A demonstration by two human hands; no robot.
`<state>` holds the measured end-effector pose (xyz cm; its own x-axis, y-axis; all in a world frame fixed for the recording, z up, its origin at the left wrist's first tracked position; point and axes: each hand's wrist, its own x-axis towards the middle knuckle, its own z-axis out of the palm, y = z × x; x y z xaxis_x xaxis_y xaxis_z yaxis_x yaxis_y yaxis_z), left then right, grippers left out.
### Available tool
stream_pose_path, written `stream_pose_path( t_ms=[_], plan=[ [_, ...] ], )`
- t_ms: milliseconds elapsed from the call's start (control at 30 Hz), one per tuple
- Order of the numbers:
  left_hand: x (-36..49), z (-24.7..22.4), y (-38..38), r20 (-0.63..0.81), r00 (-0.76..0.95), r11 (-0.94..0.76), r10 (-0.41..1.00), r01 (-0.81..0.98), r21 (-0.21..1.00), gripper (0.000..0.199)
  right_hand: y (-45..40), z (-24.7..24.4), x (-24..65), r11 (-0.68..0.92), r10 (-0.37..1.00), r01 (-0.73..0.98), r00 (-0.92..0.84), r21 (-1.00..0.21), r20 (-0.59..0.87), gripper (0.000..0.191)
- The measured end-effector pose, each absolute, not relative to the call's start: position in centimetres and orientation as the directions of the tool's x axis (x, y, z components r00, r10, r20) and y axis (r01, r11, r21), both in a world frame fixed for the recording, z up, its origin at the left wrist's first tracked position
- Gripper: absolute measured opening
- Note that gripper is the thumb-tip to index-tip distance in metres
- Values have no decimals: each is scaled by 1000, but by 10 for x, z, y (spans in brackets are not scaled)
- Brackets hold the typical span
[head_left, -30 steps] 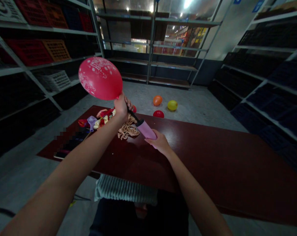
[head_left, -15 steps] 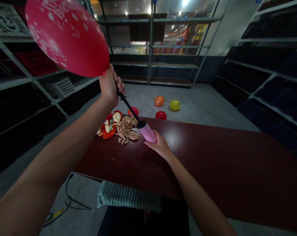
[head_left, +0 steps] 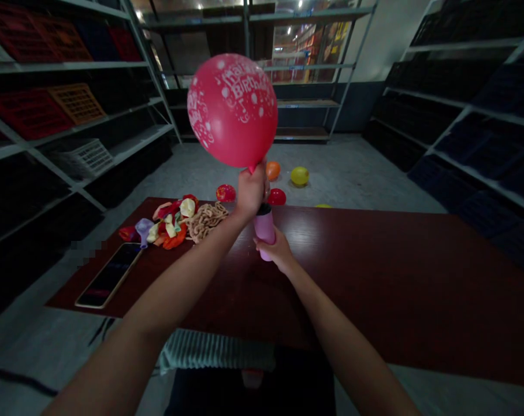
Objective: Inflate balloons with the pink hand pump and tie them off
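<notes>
My left hand [head_left: 252,189] is closed around the neck of an inflated red balloon [head_left: 236,110] with white birthday lettering, at the black upper end of a hand pump. Just below it, my right hand [head_left: 277,248] grips the pink barrel of the balloon pump [head_left: 264,225]. The pump stands nearly upright over the table, its black rod mostly hidden. Left of the hands lie a heap of tan uninflated balloons [head_left: 207,221] and a pile of mixed-colour limp balloons [head_left: 173,225].
A phone [head_left: 110,276] lies on the left of the dark red table [head_left: 374,277]. Beyond the table, an orange balloon [head_left: 272,170], a yellow balloon [head_left: 300,176] and red ones rest on the floor. Shelves with crates [head_left: 86,156] line the left; more shelves stand behind and right.
My left hand has come right and down towards my right hand, bringing the balloon along. The black rod has slid into the pink barrel. The view has turned left, showing the phone.
</notes>
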<state>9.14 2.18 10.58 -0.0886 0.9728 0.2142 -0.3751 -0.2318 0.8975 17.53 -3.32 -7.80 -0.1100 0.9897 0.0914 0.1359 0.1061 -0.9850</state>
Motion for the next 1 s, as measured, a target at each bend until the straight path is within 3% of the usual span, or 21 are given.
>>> stream_pose_path(
  t_ms=[267, 567, 733, 1000],
  plan=[
    [72, 91, 8, 265, -85, -276, 961, -399, 874, 61, -39, -71, 176, 129, 986, 116, -118, -985, 115, 42],
    [13, 86, 4, 74, -346, -257, 935, -520, 814, 54, -48, -57, 169, 247, 966, 422, -180, -873, 186, 43],
    [-19, 98, 6, 37, -418, -279, 908, -536, 796, 52, -54, -52, 167, 256, 963, 484, -202, -837, 178, 46],
    [-50, 145, 20, 86, -435, -308, 896, -472, 826, 50, -56, -52, 166, 292, 951, 430, -221, -854, 215, 44]
  ],
)
